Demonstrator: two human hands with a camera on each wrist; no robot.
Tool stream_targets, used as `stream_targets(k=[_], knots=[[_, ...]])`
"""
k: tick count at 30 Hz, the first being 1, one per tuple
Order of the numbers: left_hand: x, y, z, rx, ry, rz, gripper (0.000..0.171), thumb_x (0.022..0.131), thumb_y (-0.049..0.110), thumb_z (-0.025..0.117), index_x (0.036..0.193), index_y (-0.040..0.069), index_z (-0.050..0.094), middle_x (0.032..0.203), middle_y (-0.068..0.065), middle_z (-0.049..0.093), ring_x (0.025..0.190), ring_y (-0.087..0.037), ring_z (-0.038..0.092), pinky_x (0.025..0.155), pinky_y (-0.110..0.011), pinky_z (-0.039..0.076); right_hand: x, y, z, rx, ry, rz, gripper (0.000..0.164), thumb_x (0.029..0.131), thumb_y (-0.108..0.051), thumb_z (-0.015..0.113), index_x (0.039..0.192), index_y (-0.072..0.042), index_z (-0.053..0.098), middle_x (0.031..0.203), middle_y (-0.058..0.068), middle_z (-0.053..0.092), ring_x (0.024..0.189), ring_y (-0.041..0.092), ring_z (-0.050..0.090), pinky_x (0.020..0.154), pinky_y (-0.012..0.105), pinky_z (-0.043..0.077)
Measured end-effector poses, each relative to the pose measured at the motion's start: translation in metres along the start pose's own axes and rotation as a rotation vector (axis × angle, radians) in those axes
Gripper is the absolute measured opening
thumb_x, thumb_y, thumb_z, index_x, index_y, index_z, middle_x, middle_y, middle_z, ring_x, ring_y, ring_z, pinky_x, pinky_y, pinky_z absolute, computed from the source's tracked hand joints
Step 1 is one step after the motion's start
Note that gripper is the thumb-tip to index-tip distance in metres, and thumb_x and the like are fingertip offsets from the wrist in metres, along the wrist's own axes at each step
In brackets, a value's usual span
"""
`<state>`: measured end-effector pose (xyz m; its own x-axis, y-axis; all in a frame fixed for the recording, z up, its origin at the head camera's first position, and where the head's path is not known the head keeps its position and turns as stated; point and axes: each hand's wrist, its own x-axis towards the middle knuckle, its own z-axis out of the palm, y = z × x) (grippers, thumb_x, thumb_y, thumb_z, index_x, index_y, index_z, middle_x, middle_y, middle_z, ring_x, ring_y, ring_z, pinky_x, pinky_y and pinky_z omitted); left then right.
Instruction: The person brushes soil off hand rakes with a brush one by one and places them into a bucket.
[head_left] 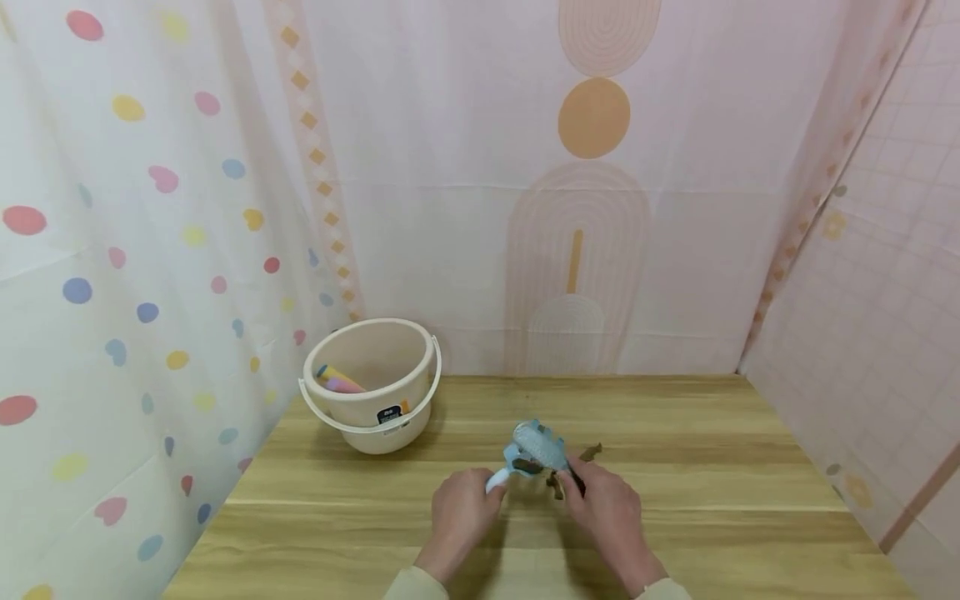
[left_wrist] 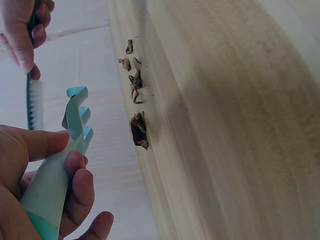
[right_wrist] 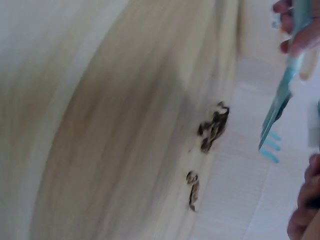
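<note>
My left hand (head_left: 463, 510) grips the pale handle of a small light-blue hand rake (left_wrist: 76, 117) with curled prongs. A dark scrap of dried leaf (right_wrist: 283, 106) lies against the rake's head. In my right hand (head_left: 607, 504) is a brush (head_left: 542, 446) with pale bristles and a dark green handle, its head overlapping the rake in the head view. Both tools are held above the table. Below them, several crumpled brown dried leaves (left_wrist: 139, 131) are scattered on the wood, some partly hidden behind my right hand in the head view.
A cream bucket (head_left: 352, 410) with a white carrying handle stands at the back left of the wood-grain table (head_left: 675, 467). Yellow and pink items (head_left: 341, 380) lean inside it. Patterned curtains (head_left: 450, 250) hang behind the table and along both sides.
</note>
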<state>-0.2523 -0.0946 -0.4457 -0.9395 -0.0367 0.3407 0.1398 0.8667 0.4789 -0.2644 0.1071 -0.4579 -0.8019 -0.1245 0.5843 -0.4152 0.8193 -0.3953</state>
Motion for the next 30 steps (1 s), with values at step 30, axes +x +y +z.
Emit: stream_targets(k=[30], knots=[[-0.003,0.011,0.005,0.020,-0.004,0.070,0.028,0.084,0.022,0.074,0.061,0.020,0.060,0.050,0.011,0.042,0.046,-0.007,0.038,0.043,-0.028,0.031,0.001,0.023,-0.001,-0.089,-0.138,0.174,0.027,0.093,-0.025,0.069,0.116,-0.013,0.073,0.091,0.009,0.073,0.067,0.026,0.066,0.048,0.042,0.045]])
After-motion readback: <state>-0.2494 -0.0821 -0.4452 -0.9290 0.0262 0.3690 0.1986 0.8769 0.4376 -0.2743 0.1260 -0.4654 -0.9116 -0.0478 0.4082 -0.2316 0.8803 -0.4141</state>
